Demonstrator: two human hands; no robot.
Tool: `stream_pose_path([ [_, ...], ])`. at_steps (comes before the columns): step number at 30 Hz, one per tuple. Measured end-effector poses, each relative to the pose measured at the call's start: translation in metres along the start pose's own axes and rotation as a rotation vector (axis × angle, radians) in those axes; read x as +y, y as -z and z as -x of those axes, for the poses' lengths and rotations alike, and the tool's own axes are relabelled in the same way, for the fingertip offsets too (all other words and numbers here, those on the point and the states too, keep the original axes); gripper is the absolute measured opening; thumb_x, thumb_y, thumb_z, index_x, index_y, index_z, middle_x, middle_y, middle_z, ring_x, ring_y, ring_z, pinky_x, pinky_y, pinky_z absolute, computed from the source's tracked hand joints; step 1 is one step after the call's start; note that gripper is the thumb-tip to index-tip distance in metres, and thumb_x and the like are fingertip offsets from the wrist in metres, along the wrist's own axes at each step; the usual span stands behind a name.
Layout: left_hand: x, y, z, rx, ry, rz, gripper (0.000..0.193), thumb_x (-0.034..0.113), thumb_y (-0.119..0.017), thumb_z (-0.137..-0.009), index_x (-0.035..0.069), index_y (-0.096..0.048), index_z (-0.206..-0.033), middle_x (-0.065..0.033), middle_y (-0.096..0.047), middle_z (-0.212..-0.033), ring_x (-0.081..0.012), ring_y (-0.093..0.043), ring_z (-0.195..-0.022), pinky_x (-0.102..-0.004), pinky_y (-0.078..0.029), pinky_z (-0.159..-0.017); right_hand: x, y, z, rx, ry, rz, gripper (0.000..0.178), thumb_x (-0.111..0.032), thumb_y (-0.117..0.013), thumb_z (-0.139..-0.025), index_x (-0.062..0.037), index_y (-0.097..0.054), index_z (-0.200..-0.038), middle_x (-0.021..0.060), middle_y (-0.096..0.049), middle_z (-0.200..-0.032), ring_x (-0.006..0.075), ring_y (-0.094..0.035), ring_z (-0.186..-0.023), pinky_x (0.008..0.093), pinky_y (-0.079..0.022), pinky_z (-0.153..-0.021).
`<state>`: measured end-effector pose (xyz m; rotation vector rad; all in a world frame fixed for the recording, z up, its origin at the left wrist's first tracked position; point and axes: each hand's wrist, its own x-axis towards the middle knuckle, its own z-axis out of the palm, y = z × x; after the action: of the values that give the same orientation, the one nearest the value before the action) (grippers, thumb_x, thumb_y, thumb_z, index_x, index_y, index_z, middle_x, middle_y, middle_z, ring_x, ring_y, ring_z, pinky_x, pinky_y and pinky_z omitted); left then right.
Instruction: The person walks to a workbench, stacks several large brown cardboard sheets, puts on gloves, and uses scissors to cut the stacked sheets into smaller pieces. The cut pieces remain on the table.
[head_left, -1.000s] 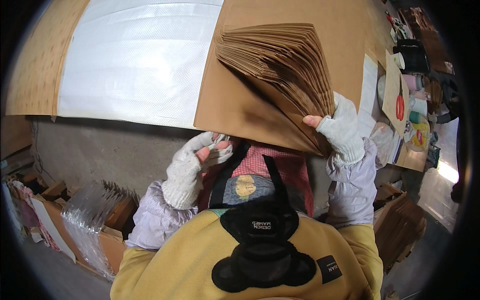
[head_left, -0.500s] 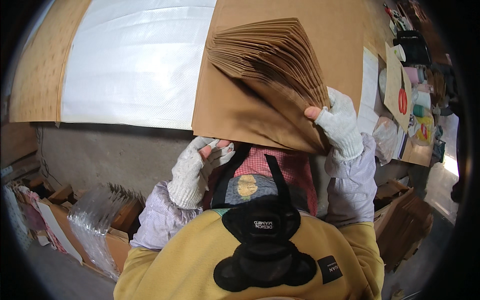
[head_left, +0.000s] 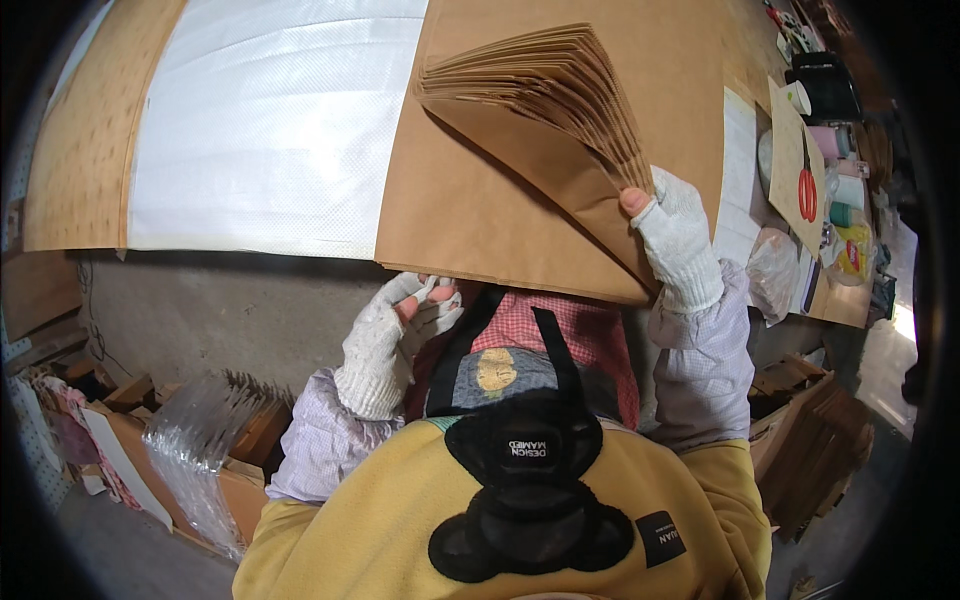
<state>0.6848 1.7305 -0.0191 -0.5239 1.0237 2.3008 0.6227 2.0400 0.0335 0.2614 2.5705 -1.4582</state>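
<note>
A thick stack of brown kraft paper sheets (head_left: 480, 215) lies on the table in front of me. Its upper sheets are bent up and fanned, with many layered edges (head_left: 545, 75) showing at the far side. My right hand (head_left: 678, 235), in a white fingerless glove, grips the fan's right edge, thumb on top. My left hand (head_left: 385, 340), gloved the same way, is just below the stack's near left edge. Its bare fingertips curl together against that edge; whether they pinch anything is hidden.
A white woven sheet (head_left: 270, 130) covers the table to the left. On the right lie red-handled scissors (head_left: 806, 190) on a board, a clear plastic bag (head_left: 773, 270) and a white cup (head_left: 797, 98). Cardboard boxes (head_left: 225, 480) stand low on the left, folded brown cardboard (head_left: 815, 450) on the right.
Part of the fanned sheets has dropped flat onto the stack, so the raised fan is thinner. My right hand has shifted slightly; my left hand has barely moved.
</note>
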Motion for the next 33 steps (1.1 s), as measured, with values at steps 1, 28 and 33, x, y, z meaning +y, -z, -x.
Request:
stream_pose_path([
  [1,0.000,0.000,0.000,0.020,0.012,-0.003,0.056,0.032,-0.060,-0.089,-0.004,-0.046,-0.128,-0.0197,-0.058,-0.117,-0.0294,-0.057,-0.110,-0.0444,-0.044,-0.099,0.001,0.000,-0.001,0.028,0.037,0.036,0.036,-0.036,-0.062,-0.088,0.0004,-0.062,-0.087,0.0052,-0.053,-0.061,0.0132,-0.049,-0.060,0.0297,-0.041,-0.057],
  [28,0.066,0.000,0.021,0.231,-0.473,-0.703,0.040,0.028,-0.058,-0.091,-0.006,-0.059,-0.113,-0.0127,-0.065,-0.102,-0.0207,-0.063,-0.090,-0.0357,-0.049,-0.084,0.005,-0.008,-0.001,0.133,0.042,-0.020,0.048,-0.044,-0.048,-0.096,-0.0059,-0.044,-0.067,-0.0013,-0.035,-0.058,0.0092,-0.033,-0.056,0.0280,-0.030,-0.050],
  [33,0.077,0.002,0.008,0.160,-0.501,-0.714,0.046,0.031,-0.061,-0.091,-0.005,-0.056,-0.121,-0.0132,-0.062,-0.112,-0.0215,-0.062,-0.096,-0.0357,-0.048,-0.089,0.006,-0.008,-0.003,0.131,-0.165,-0.134,0.047,-0.042,-0.048,-0.096,-0.0042,-0.046,-0.069,-0.0018,-0.035,-0.058,0.0101,-0.033,-0.056,0.0291,-0.032,-0.051],
])
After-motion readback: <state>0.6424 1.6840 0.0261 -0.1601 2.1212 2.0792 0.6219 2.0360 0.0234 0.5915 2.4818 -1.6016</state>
